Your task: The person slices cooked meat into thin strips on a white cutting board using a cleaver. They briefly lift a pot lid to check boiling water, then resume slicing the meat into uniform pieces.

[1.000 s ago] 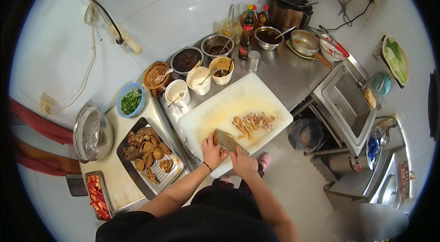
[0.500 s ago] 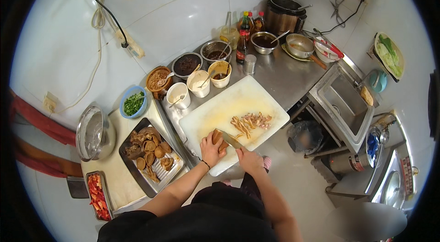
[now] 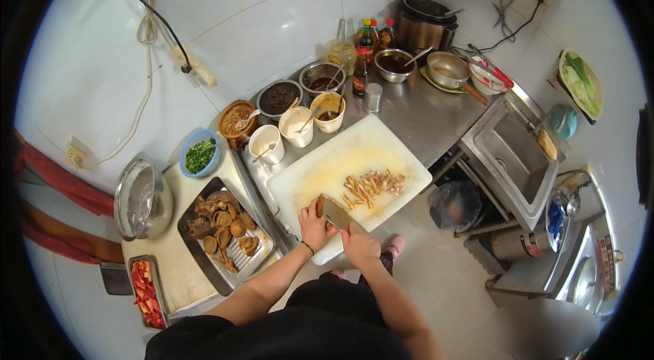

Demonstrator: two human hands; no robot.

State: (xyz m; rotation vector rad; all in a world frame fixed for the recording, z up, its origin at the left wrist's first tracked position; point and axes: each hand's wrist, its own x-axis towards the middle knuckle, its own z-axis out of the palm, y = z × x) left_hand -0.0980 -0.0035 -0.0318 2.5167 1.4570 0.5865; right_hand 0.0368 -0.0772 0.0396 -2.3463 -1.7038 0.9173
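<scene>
2 hands (image 3: 337, 234), 1 cleaver (image 3: 336, 213), 1 board (image 3: 327, 162)

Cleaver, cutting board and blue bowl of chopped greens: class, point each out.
cleaver (image 3: 336, 214), head view, flat of the blade
cutting board (image 3: 354, 155), head view, bare middle
blue bowl (image 3: 185, 155), head view, left rim

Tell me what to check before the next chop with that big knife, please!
1. Left hand steadies the brown food piece: ok.
2. Left fingertips curled away from the blade: cannot tell, too small.
3. Right hand grips the cleaver: ok.
4. White cutting board lies flat on the counter: ok.
5. Cut strips lie apart from the blade: ok.
6. Cups stand off the board: ok.
</scene>
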